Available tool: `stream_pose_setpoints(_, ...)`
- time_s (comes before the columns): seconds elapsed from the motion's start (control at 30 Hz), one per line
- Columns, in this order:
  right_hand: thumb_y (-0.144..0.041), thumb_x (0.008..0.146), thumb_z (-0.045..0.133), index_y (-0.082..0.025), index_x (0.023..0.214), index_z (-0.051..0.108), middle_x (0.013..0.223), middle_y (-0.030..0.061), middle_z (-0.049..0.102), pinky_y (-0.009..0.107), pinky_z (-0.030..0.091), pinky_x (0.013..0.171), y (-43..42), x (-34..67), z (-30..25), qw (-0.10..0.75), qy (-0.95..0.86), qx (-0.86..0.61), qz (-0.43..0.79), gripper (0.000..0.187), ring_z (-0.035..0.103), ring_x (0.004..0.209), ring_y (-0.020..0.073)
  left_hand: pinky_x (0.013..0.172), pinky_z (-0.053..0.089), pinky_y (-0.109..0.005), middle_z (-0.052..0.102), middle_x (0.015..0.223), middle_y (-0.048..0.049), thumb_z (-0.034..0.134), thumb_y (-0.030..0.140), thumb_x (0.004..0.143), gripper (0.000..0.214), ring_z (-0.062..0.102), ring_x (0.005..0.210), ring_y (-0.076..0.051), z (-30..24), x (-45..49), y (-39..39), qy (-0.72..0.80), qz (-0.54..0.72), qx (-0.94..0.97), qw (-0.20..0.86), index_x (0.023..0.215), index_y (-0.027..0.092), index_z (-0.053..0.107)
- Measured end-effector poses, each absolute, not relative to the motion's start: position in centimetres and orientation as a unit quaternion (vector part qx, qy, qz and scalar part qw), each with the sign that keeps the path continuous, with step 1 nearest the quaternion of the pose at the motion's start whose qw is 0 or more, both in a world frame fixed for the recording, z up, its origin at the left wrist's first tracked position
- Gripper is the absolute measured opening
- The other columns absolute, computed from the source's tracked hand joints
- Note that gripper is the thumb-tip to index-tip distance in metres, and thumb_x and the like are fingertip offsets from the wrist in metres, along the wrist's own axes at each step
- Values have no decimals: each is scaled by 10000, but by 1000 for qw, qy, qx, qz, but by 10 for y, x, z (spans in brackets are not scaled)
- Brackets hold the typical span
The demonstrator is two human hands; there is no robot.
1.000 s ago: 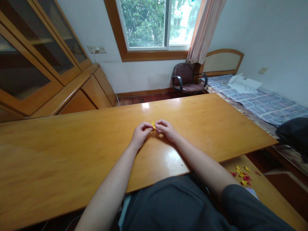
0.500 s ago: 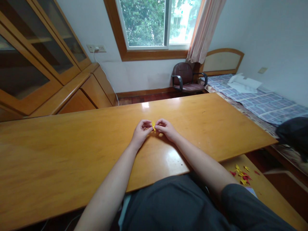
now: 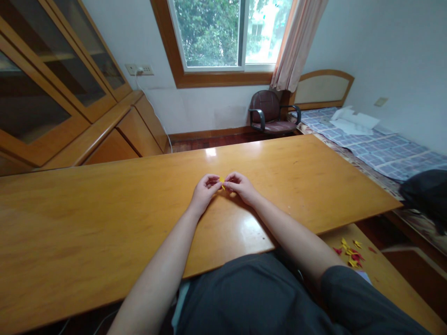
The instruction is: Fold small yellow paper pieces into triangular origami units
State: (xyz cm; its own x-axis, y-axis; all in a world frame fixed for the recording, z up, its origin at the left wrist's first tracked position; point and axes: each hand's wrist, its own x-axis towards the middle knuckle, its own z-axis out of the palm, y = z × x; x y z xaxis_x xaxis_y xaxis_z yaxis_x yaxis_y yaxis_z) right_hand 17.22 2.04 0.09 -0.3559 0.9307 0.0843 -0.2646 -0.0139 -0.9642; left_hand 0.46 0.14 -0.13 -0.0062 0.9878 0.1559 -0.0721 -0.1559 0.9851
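Note:
Between my two hands, just above the wooden table, is a small piece of folded yellow paper. My left hand pinches it from the left with thumb and fingers. From the right, my right hand grips the same piece, its thumb tip close to the other thumb. The fingers cover much of the paper, so its exact shape is hard to make out.
Several yellow and red folded paper pieces lie on a lower wooden surface at the right. Behind the table stand a brown armchair, a bed and a glass-fronted cabinet. A black bag rests at the right edge.
My hands have drawn slightly closer together around the yellow paper. Less of the paper shows between the fingers, and it looks more covered by the thumbs.

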Motion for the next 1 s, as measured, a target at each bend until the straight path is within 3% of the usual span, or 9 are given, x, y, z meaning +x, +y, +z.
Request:
stream_pose_setpoints(0.33,-408,667,791,-159,846,649,728,2,669,260,464,661,24,170,-3,457,-513,-337,644,338,578,648,109,795,491,-282,637,847,-16,782,330,683,347,619,799,-139,-2,3,5,462,577,535,408,952,170,631)
stream_pose_setpoints(0.63,-457,685,754,-141,756,693,652,4,637,249,424,626,20,170,6,448,-541,-354,618,329,531,616,109,796,517,-306,645,888,-27,773,367,693,390,638,796,-150,-4,3,5,462,569,529,427,996,175,618)
stream_pose_setpoints(0.83,-454,690,738,-147,734,690,637,-3,618,250,412,622,20,171,8,452,-546,-356,609,314,514,612,111,739,507,-292,683,759,-32,757,452,705,326,636,717,-163,-4,1,4,480,508,540,469,817,160,665)
stream_pose_setpoints(1.0,-448,695,732,-146,726,685,640,-3,612,251,408,631,19,171,9,454,-551,-358,602,307,510,619,111,735,501,-287,708,743,-42,747,472,719,326,649,712,-168,-4,-2,4,484,499,547,466,798,160,693)
